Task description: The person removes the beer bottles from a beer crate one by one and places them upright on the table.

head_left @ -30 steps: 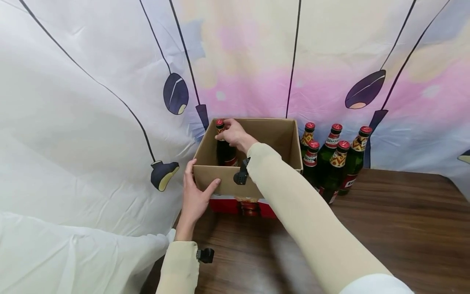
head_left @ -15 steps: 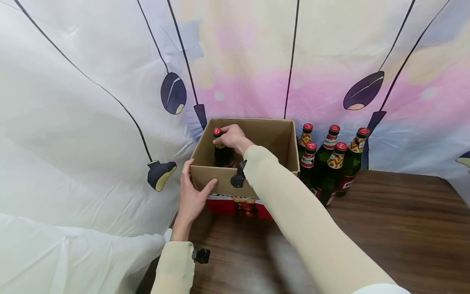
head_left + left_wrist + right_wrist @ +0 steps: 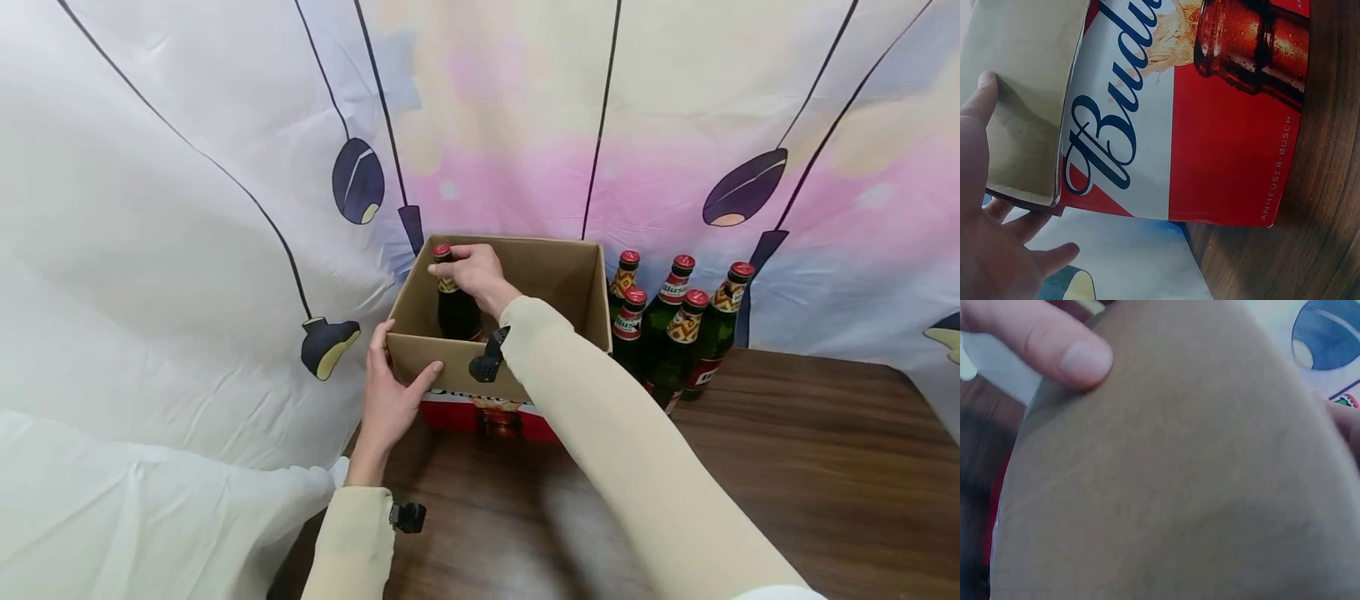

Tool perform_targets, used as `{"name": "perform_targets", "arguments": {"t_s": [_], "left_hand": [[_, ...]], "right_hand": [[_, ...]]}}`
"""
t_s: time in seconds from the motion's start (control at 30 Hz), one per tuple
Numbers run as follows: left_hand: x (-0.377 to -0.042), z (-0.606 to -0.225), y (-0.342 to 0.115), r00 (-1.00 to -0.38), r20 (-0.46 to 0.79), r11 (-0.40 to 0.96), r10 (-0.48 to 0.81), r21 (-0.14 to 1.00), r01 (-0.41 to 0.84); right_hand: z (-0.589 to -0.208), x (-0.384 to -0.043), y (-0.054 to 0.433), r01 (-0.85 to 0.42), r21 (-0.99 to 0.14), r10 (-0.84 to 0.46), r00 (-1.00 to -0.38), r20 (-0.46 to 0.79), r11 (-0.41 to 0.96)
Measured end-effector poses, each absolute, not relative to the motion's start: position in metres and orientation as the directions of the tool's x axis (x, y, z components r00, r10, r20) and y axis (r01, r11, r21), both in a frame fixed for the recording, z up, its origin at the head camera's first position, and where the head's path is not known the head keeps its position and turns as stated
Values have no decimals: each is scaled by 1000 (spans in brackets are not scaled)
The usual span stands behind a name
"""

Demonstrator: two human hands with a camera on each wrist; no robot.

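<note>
A beer bottle (image 3: 457, 315) with a red cap stands inside the cardboard box (image 3: 555, 254), by its left wall; the front flap hides its base. My right hand (image 3: 482, 277) pinches the bottle at the neck, just under the cap. At the box's front left corner, my left hand (image 3: 390, 400) grips the cardboard. Its thumb lies on the bare brown flap, and its fingers reach around the side, as the left wrist view also shows. Below the flap, the printed red and white front (image 3: 1229, 150) carries a picture of a bottle. Brown cardboard fills most of the right wrist view.
Several green beer bottles (image 3: 686, 329) with red caps stand close together at the box's right side. Everything rests on a dark wooden table (image 3: 817, 450). A printed cloth (image 3: 510, 167) hangs right behind the box, and white fabric (image 3: 150, 517) bulges at the left.
The bottle in my right hand dips lower into the box, then comes back up a little. My left hand keeps its grip on the corner. The head view shifts slightly.
</note>
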State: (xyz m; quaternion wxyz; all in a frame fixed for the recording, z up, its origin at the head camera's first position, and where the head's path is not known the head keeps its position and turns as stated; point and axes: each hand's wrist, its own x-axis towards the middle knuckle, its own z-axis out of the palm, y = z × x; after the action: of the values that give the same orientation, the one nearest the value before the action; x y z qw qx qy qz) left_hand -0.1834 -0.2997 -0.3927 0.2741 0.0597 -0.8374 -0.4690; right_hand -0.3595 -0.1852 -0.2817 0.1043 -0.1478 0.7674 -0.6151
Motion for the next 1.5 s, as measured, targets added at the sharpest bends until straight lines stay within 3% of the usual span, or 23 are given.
{"name": "perform_targets", "arguments": {"t_s": [0.6, 0.87, 1.2, 1.5], "left_hand": [[-189, -389, -303, -847, 419, 532, -328, 823, 201], [-196, -388, -312, -842, 438, 535, -317, 815, 222], [-199, -388, -324, -839, 435, 533, -326, 818, 217], [-198, -387, -334, -829, 451, 551, -331, 806, 219]], "right_hand": [[-258, -337, -162, -150, -988, -379, -916, 130, 26], [-208, -331, -132, -169, -978, -372, -906, 203, -122], [-130, -312, -87, -243, -951, -301, -908, 292, -189], [-93, -287, -34, -380, -867, -256, -847, 467, -323]]}}
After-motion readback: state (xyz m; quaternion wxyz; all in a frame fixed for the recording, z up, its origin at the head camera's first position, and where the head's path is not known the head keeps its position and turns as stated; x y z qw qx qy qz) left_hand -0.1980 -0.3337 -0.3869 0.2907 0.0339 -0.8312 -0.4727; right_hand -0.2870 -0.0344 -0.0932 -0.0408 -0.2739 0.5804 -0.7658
